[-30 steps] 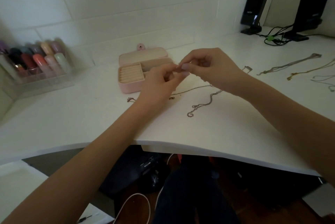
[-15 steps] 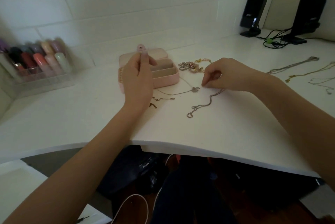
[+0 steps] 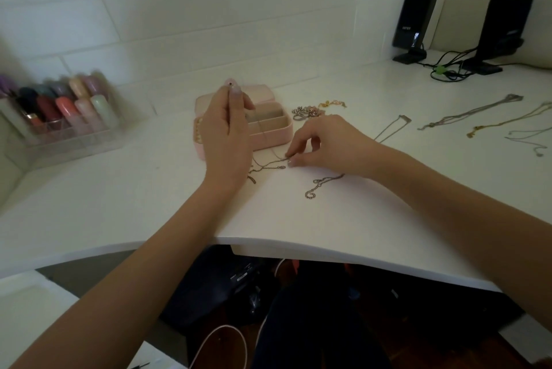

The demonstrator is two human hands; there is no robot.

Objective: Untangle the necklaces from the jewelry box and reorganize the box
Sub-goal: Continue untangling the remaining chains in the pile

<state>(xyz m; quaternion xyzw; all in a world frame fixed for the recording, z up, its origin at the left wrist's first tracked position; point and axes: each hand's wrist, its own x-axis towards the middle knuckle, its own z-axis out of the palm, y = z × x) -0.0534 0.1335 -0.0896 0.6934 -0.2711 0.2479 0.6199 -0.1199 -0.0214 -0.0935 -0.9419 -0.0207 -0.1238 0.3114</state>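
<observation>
A white desk [image 3: 149,213] with a curved front edge fills most of the view, set against a white tiled wall [image 3: 179,10]. At the far right stand 2 black speakers [image 3: 414,19], their dark cables [image 3: 448,68] tangled on the desk between them. At the far left sits a clear organizer [image 3: 59,132] packed with colourful, blurred bottles.

The pink jewelry box [image 3: 268,126] lies open near the middle of the desk, its lid folded back toward the wall. The left hand [image 3: 225,135] is raised in front of the box, covering its left part, fingers curled and pinching a thin chain [image 3: 268,164] that runs down across the box front to the desk. The right hand [image 3: 325,143] rests just right of the box, its fingertips [image 3: 291,162] pinching the same chain where it lies on the desk. The 2 hands are apart, joined only by that chain.

Several long necklaces [image 3: 469,114] lie spread out separately at the right side of the desk. Another necklace [image 3: 391,129] lies beside the right wrist. A short chain [image 3: 321,185] curls on the desk just in front of the right hand. A small heap of rings and trinkets [image 3: 307,111] sits just right of the box, near the wall side of the right hand.
</observation>
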